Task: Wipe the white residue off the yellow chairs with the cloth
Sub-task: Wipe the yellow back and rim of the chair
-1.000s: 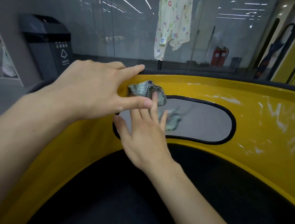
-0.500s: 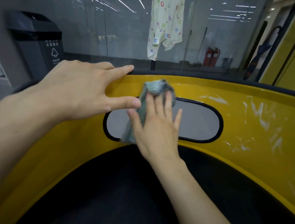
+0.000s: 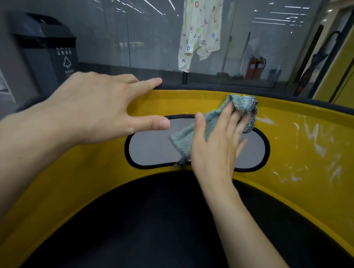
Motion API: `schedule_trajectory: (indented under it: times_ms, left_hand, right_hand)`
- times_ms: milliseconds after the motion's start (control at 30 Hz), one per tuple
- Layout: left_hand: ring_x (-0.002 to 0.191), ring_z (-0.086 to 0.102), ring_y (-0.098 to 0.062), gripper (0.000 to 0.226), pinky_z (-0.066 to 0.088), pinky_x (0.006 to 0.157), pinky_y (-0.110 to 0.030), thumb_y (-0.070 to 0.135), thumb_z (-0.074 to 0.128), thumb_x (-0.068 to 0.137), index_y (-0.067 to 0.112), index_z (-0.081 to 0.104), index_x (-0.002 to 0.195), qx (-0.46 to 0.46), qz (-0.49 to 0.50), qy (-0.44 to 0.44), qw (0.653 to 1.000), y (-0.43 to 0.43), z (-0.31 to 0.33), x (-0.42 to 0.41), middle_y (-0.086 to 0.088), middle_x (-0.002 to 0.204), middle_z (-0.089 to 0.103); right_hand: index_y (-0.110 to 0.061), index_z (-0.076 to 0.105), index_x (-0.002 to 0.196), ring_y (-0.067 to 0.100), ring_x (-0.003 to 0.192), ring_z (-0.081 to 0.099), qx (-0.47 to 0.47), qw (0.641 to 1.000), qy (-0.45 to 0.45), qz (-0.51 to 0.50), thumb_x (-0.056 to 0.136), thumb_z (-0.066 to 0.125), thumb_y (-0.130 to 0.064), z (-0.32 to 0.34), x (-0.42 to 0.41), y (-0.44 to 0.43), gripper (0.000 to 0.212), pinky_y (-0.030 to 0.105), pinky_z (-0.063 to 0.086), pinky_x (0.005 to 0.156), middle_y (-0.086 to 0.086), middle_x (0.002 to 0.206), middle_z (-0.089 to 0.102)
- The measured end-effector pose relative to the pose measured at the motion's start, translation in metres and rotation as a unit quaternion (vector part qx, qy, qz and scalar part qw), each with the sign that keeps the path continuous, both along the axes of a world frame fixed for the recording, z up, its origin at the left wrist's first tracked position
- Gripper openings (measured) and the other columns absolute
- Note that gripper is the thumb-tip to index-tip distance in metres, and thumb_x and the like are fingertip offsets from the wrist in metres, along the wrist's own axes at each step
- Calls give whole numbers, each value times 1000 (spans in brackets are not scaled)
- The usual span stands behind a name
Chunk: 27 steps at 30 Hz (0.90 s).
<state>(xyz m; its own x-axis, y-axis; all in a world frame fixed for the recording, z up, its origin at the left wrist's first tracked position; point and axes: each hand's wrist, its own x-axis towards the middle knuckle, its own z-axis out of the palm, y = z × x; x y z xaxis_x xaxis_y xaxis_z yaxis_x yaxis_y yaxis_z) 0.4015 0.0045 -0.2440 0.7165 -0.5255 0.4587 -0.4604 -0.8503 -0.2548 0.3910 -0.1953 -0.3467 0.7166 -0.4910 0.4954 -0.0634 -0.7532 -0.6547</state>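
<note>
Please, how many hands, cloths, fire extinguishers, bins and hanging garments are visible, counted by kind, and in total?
Hands: 2 (left hand, right hand)
Cloth: 1
Fire extinguishers: 2
Bin: 1
Hanging garment: 1
Total: 7

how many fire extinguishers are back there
2, both behind the glass, right of the hanging shirt: one fire extinguisher, the other beside it. More could be hidden.

Crumpled teal cloth (image 3: 184,140) lies against the glossy yellow chair (image 3: 85,170), draped across its oval cutout (image 3: 149,146); white residue (image 3: 318,138), apparently dried smears, lies at three o'clock from it.
</note>
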Motion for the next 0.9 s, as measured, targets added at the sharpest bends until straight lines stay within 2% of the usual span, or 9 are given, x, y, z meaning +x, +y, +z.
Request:
schedule_trajectory:
  times_ms: [67,167,233,400,467,633,700,833,900]
  left_hand:
    - [119,59,-24,105,35,67,-36,101,-11,58,56,2,152,-2,0,-3,1000,0,-1,1,21,145,44]
    - [121,58,-24,105,37,68,-36,101,-10,58,56,3,152,-8,-3,-7,1000,-1,-2,1,21,145,45]
    - [121,58,-23,106,38,68,-36,102,-10,58,57,5,152,-12,-6,-13,1000,-3,-2,1,21,145,46]
    - [121,58,-24,105,37,67,-36,102,-9,57,58,3,151,-14,-9,-5,1000,0,-2,2,22,143,47]
    - [121,58,-24,105,39,67,-36,102,-10,56,58,3,151,-12,-9,-8,1000,-1,-2,3,22,143,46]
    - [122,58,-22,105,36,67,-35,101,-9,58,56,8,152,-14,-12,-26,1000,-3,-3,4,21,141,49]
    - [120,59,-23,104,37,67,-35,101,-8,59,56,10,152,-17,-20,-32,999,-3,-2,4,20,140,51]
    - [121,57,-22,105,33,65,-35,101,-10,57,57,5,152,-5,-5,-25,1000,-1,-2,4,21,142,48]
    - [123,56,-22,105,35,67,-36,102,-10,57,57,5,151,-4,-1,-18,1000,-1,-3,4,22,142,47]
  right_hand:
    - [-21,-4,159,20,149,-26,-33,999,9,14,98,19,-67,-1,-3,9,80,57,1,121,0,167,-8]
    - [-24,0,159,21,148,-29,-153,976,47,148,98,19,-70,-14,-11,47,79,56,0,121,-3,167,-4]
    - [-26,1,159,16,147,-30,-184,967,50,172,98,19,-68,-21,-11,52,76,57,-3,121,-6,167,-4]
    - [-23,-10,158,14,147,-29,-66,997,47,12,99,16,-68,-17,-2,11,78,58,-5,120,-2,166,-12]
    - [-22,-10,158,17,147,-30,-48,998,38,13,99,19,-67,-14,-2,12,80,57,-4,121,-1,165,-14]
    - [-23,14,159,20,150,-23,-193,955,3,224,102,23,-61,-9,-9,59,69,56,-3,121,-2,167,5]
    - [-25,15,158,17,150,-21,-222,952,-7,209,103,23,-59,-10,-6,56,65,59,-3,120,-3,167,7]
    - [-26,-4,159,16,148,-26,-68,997,-1,41,104,20,-57,-8,6,21,67,62,-3,119,-4,167,-7]
    - [-25,-2,159,19,149,-26,-12,998,-31,59,104,27,-42,-4,9,28,64,62,5,119,-4,167,-3]
